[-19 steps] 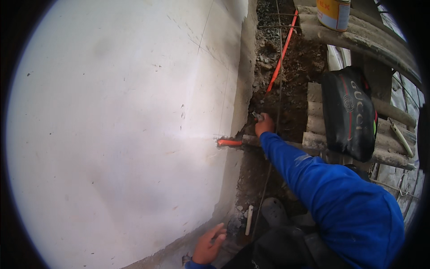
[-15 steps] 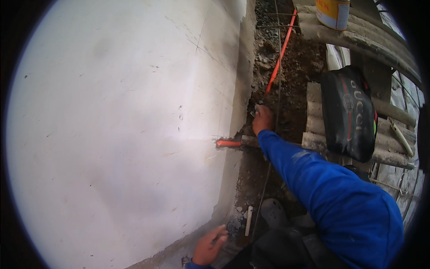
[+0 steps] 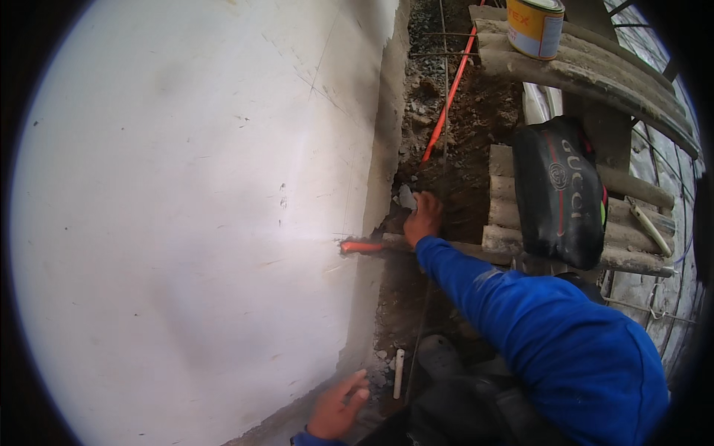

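My right hand (image 3: 424,218), in a blue sleeve, reaches down to the soil strip beside the wall. Its fingers close round a flat grey stone chunk (image 3: 407,197) near the wall's foot. Just nearer to me, an orange pipe (image 3: 361,246) sticks out of a hole in the white wall (image 3: 201,186) and runs toward a grey pipe-like piece below the hand. A second orange pipe (image 3: 449,100) lies along the dirt farther off. My left hand (image 3: 338,406) is low beside the wall, fingers stretched out and holding nothing.
A black bag (image 3: 561,193) rests on corrugated sheets (image 3: 506,239) at the right. Behind it, a yellow can (image 3: 535,30) stands on another corrugated sheet. A thin bar (image 3: 445,111) crosses the soil lengthwise. A short white pipe piece (image 3: 399,374) lies near my shoe (image 3: 439,355).
The whole view has shifted slightly, so things appear farther left and a little lower. The grey chunk at my right fingers now shows more plainly. My left hand stays outstretched by the wall.
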{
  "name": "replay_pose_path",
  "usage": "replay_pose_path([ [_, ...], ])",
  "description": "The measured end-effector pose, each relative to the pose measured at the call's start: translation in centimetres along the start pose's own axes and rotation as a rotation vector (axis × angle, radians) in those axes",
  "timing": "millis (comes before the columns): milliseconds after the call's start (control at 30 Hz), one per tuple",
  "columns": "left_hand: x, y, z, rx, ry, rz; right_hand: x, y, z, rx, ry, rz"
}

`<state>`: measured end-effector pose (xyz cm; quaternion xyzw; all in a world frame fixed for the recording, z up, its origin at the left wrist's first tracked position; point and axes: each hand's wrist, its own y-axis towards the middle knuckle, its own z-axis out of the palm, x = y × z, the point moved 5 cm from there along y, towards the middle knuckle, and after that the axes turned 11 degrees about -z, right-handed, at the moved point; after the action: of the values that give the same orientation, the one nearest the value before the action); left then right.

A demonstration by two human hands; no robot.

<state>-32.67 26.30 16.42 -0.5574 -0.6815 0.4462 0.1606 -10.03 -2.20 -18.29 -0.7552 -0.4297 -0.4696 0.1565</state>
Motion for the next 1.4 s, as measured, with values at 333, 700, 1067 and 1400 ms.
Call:
replay_pose_path([
  [333,-3.8,1.4,-0.7,0.001,0.086,0.238,-8.7,1.2,-2.6,0.594,-0.190,0.380],
  [700,-5.7,1.9,-0.8,0.040,0.050,0.276,-6.9,0.7,-8.5,-0.172,-0.203,0.518],
  [1067,-6.5,2.3,-0.3,0.045,0.055,0.274,-5.9,0.4,-3.7,-0.082,0.315,0.617],
  [1400,-4.1,0.6,-0.5,-0.019,0.010,0.241,-0.8,-1.1,3.5,0.407,0.077,0.662],
])
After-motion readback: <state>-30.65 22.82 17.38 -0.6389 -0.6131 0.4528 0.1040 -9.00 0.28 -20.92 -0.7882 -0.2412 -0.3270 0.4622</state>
